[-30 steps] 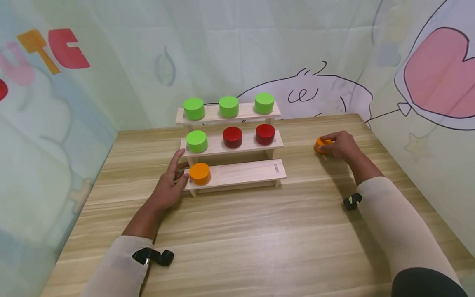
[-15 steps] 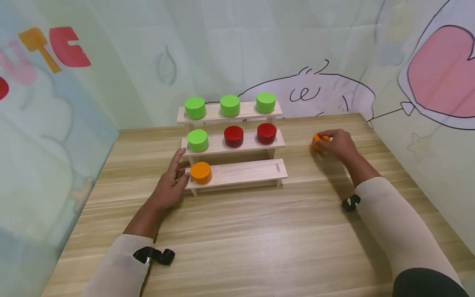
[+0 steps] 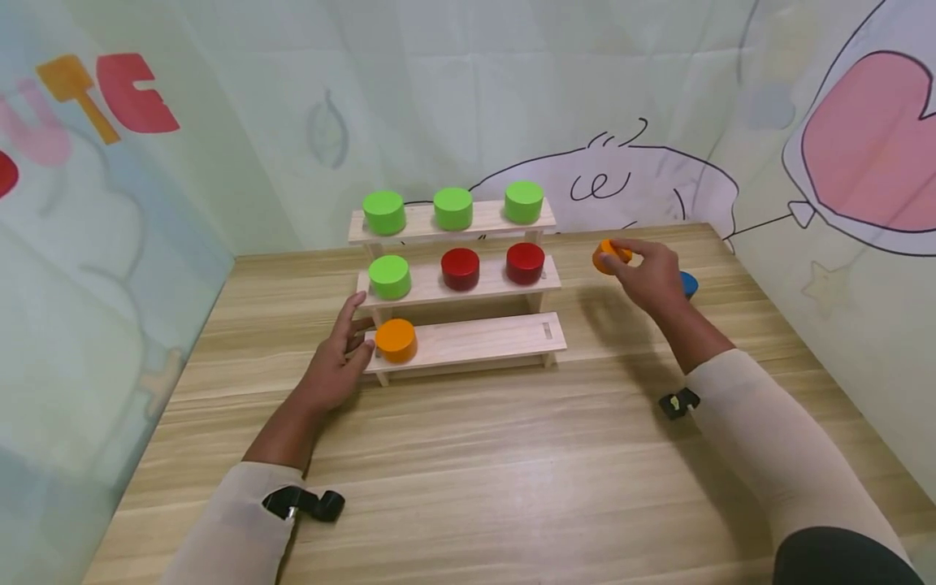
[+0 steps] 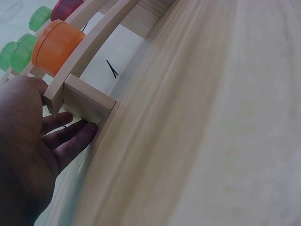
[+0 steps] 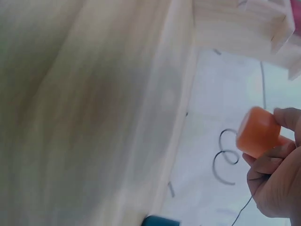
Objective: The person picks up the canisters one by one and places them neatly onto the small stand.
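Observation:
In the head view a three-tier wooden rack (image 3: 483,331) stands on the table. My left hand (image 3: 336,370) holds its left end; in the left wrist view the thumb lies by the lowest shelf's end and the fingers reach below, near the leg. My right hand (image 3: 651,276) pinches an orange cylinder (image 3: 607,257) between thumb and fingers, raised above the table right of the rack. A second orange cylinder (image 3: 396,340) sits at the left of the lowest shelf. Two red cylinders (image 3: 461,270) and one green cylinder (image 3: 390,277) occupy the middle shelf. Three green cylinders (image 3: 453,209) line the top.
A blue cylinder (image 3: 689,284) on the table shows partly behind my right wrist. Printed cloth walls (image 3: 409,97) enclose the wooden table (image 3: 512,479) at the back and on both sides.
My right hand has lifted the orange cylinder off the table and moved it left, toward the rack. The blue cylinder behind it has come into sight. My left hand stays in place.

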Demonstrator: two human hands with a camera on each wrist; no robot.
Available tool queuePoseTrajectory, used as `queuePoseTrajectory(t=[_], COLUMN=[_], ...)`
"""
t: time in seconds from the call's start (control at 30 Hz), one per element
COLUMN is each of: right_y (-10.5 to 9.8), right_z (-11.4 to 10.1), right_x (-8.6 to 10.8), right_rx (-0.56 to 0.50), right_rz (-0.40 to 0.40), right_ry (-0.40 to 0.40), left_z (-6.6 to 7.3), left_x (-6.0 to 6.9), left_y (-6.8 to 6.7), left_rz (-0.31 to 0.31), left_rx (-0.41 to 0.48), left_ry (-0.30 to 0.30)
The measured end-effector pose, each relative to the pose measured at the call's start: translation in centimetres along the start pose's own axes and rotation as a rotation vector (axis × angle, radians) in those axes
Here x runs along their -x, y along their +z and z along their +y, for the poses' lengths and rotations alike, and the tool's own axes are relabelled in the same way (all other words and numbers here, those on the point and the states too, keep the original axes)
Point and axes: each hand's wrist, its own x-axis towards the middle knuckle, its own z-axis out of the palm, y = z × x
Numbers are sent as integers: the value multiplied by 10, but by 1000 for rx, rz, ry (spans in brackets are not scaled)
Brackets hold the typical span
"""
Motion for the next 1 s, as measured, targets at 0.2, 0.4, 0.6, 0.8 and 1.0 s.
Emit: queuePoseTrajectory(t=[0.2,0.4,0.6,0.8,1.0], right_y=[8,15,18,25,38], right_z=[-19,-40,-61,-78,-96], right_x=[11,19,32,44,54], right_rx=[-182,-323,-426,-485,-552], right_rz=[184,325,309,208,161], right_ry=[-91,-238,-292,-294,-314], left_z=[-2,-2,-2,-1,-3], left_x=[-1,-1,0,-1,-1], left_y=[0,0,0,0,1], left_rz=[2,2,1,5,7], left_rx=[-7,-9,-8,-13,-6], left_ry=[11,3,1,2,-9])
